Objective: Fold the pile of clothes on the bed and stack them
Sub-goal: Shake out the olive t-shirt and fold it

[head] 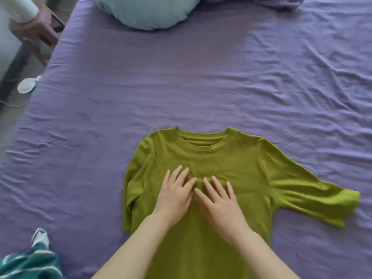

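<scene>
An olive-green T-shirt (237,164) lies spread face up on the purple bed sheet (181,87), collar pointing away from me. Its right sleeve sticks out flat to the right; its left sleeve lies tucked in along the body. My left hand (176,195) and my right hand (220,204) both rest flat on the shirt's chest, fingers straight and spread, side by side and almost touching. A crumpled green-and-white garment (30,262) sits at the bed's near left corner.
A pale teal pillow (145,11) lies at the head of the bed, with bunched purple fabric (281,3) to its right. Left of the bed stand a wooden stool (38,35) and a round white object (26,85) on the floor.
</scene>
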### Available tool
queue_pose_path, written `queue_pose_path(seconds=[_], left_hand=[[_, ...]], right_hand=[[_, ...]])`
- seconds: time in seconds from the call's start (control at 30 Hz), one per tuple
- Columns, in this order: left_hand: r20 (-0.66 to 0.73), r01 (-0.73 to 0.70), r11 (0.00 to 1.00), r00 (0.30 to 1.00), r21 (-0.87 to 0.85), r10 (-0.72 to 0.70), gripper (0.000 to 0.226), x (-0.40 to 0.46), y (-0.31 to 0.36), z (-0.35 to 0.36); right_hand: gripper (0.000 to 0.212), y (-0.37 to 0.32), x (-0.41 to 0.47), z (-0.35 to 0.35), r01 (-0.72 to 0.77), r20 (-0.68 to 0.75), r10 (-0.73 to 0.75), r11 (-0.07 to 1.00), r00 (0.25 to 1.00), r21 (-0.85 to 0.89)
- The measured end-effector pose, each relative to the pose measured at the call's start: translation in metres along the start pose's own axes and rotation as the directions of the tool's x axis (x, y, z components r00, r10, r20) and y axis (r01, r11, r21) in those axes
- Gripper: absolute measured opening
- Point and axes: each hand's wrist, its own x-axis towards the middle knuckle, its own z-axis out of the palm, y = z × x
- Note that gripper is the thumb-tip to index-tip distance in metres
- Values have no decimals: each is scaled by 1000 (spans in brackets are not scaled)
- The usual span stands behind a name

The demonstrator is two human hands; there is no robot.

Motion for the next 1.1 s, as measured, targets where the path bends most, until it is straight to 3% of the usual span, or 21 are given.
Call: queue_pose_path(seconds=[0.07, 0.17, 0.3, 0.4, 0.53, 0.67, 0.73, 0.83, 0.9, 0.97, 1.0, 1.1], left_hand=[[-173, 68, 997, 982, -39, -73, 47, -14, -29, -9], [-315, 258, 949, 899, -180, -304, 50, -27, -75, -17], [-129, 472, 725, 788, -502, -602, 52, -31, -118, -20], [56, 537, 492, 712, -685, -699, 57, -20, -138, -18], [281, 592, 400, 743, -700, -607, 16, -21, -154, -11], [294, 464, 157, 752, -872, -590, 15, -35, -164, -13], [336, 490, 179, 778, -853, -531, 18, -41, -172, -20], [513, 572, 174, 808, -802, -290, 26, -57, -183, -37], [560, 578, 265, 815, -772, -149, 13, -72, -184, -42], [544, 564, 354, 823, -746, -164, 11, -83, -186, -40], [507, 547, 349, 837, -761, -207, 12, -86, -187, -39], [317, 388, 106, 858, -915, -405, 22, -83, -200, -48]], right_hand=[[53, -12, 5, 7, -82, 5, 82, 997, 997, -14], [43, -36, 17, 8, -181, -41, 181, 984, 983, 0], [46, -82, 42, 6, -40, -49, 43, 998, 998, 56], [45, -105, 62, 4, 8, -72, 2, 990, 997, 140], [48, -125, 78, 10, 145, -34, -142, 978, 989, 148], [58, -130, 89, 22, 55, 163, -78, 988, 984, 145], [59, -133, 92, 24, 40, 207, -61, 994, 977, 103], [59, -141, 99, 22, -20, 253, 9, 999, 967, 42], [59, -150, 104, 21, -68, 262, 58, 997, 963, 28], [58, -157, 109, 18, -114, 267, 97, 992, 959, 49], [58, -159, 112, 17, -136, 266, 115, 989, 957, 64], [58, -157, 117, 14, -177, 263, 154, 982, 953, 67]])
